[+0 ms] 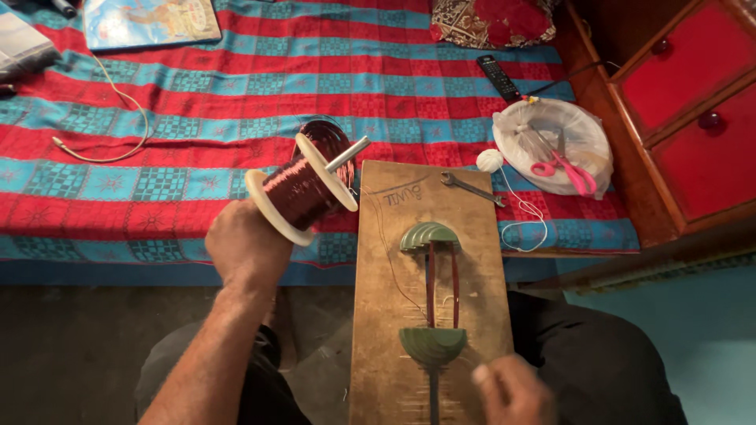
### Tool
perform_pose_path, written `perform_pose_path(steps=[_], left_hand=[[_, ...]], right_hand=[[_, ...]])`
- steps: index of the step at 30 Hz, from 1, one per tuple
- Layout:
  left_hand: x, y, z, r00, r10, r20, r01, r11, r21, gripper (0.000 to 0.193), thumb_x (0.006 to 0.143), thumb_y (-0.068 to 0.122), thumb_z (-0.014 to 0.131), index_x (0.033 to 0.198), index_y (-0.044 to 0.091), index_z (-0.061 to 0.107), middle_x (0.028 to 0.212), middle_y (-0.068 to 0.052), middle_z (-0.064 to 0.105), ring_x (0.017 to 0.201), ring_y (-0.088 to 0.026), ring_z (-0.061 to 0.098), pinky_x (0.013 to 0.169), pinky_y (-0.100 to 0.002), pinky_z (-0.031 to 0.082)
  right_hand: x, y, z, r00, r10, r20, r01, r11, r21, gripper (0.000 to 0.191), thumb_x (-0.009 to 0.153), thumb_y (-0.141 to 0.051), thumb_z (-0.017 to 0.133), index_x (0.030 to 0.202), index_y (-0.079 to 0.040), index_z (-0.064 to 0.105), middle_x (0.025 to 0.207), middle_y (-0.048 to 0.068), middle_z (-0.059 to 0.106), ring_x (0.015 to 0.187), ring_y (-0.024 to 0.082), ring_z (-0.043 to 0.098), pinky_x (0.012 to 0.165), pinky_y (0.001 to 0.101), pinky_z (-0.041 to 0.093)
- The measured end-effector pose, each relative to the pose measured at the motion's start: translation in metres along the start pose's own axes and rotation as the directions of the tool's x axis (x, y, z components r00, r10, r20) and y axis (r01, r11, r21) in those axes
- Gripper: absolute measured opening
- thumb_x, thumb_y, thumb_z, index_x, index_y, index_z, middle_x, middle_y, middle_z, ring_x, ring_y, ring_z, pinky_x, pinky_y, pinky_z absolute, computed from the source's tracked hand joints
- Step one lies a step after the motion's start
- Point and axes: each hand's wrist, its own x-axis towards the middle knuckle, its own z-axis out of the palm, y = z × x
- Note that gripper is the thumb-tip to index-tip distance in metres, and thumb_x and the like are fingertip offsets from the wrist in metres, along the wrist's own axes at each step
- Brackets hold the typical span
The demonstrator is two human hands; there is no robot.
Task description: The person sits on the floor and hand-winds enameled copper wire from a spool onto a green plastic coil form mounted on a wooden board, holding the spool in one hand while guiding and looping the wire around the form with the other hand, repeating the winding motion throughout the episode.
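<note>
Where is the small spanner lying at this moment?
In the head view, the spanner lies at the upper right corner of the wooden board, beside the white thread ball.

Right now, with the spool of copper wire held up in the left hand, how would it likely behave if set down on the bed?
The spool is packed with wire, so probably heavy for its size. Its round flanges suggest rolling if laid sideways. The left hand grips one end only, so it may tip.
</note>
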Motion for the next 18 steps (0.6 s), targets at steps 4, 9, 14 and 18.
perform_pose_path(steps=[4,9,14,18], left_hand=[[-0.002,0.009,0.003,0.994,-0.043,0.099,0.046,0.998,-0.030,0.040,0.065,0.043,0.087,0.086,0.010,0.077,0.079,-0.018,0.072,0.080,-0.042,0.071,0.070,-0.054,0.056],[0.001,0.014,0.014,0.995,-0.077,0.071,0.084,0.991,-0.108,0.036,0.073,0.042,0.083,0.085,0.009,0.077,0.080,-0.019,0.073,0.082,-0.043,0.071,0.071,-0.054,0.056],[0.007,0.003,0.015,0.995,-0.084,-0.058,0.080,0.994,-0.076,0.039,0.072,0.044,0.085,0.085,0.008,0.077,0.079,-0.020,0.072,0.080,-0.043,0.071,0.068,-0.054,0.056],[0.011,-0.005,0.007,0.987,-0.048,-0.155,0.050,0.999,0.007,0.045,0.067,0.047,0.088,0.082,0.006,0.077,0.078,-0.019,0.071,0.076,-0.042,0.071,0.066,-0.053,0.056]], right_hand=[[0.075,-0.034,-0.042,0.987,0.155,0.043,-0.159,0.979,0.124,0.030,0.094,-0.036,0.062,0.087,-0.008,0.069,0.066,0.014,0.074,0.061,0.032,0.074,0.060,0.0493,0.056],[0.185,-0.107,-0.038,0.972,-0.217,-0.088,0.200,0.965,-0.167,0.034,0.090,-0.040,0.070,0.087,-0.006,0.068,0.081,0.019,0.070,0.078,0.044,0.066,0.066,0.0523,0.049],[0.205,-0.175,-0.026,0.888,-0.460,0.018,0.450,0.859,-0.245,0.022,0.085,-0.032,0.072,0.083,-0.010,0.072,0.084,0.014,0.070,0.080,0.037,0.068,0.070,0.0495,0.051],[0.141,-0.192,-0.025,0.657,-0.752,-0.051,0.729,0.651,-0.211,0.007,0.083,-0.011,0.064,0.077,-0.010,0.066,0.078,0.011,0.063,0.081,0.032,0.065,0.070,0.0466,0.051]])
